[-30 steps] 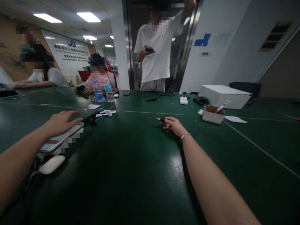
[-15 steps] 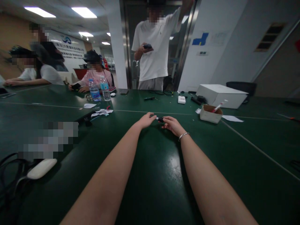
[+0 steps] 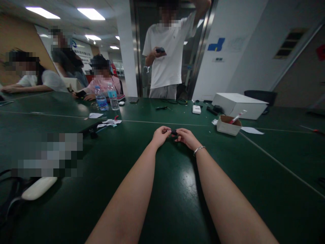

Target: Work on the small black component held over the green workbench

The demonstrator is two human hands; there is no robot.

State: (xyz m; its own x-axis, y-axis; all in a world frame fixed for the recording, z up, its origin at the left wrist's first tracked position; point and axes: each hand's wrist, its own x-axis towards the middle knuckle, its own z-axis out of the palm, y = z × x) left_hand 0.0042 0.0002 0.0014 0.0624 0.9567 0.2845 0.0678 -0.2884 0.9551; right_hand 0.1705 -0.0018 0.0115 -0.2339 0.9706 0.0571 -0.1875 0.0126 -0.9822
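Over the middle of the green table [image 3: 177,210], my two hands meet at a small black cylindrical piece [image 3: 174,132]. My right hand [image 3: 187,138] grips its right end with thumb and fingers; a silver bracelet sits on that wrist. My left hand [image 3: 161,136] pinches the left end between thumb and fingertips, which cover that end. The piece lies roughly level, and its exact kind is too small to make out.
At the right stand a small open box [image 3: 229,126] with a pen-like stick and a larger white box [image 3: 240,104]. Two water bottles [image 3: 101,99] are back left, near paper scraps [image 3: 109,123]. A white mouse-shaped object [image 3: 40,188] lies left. A person [image 3: 166,57] stands opposite.
My left fingers have closed over the piece's left end, where a silvery tip showed before. The left forearm has swung right. In the background, a walking person has moved right.
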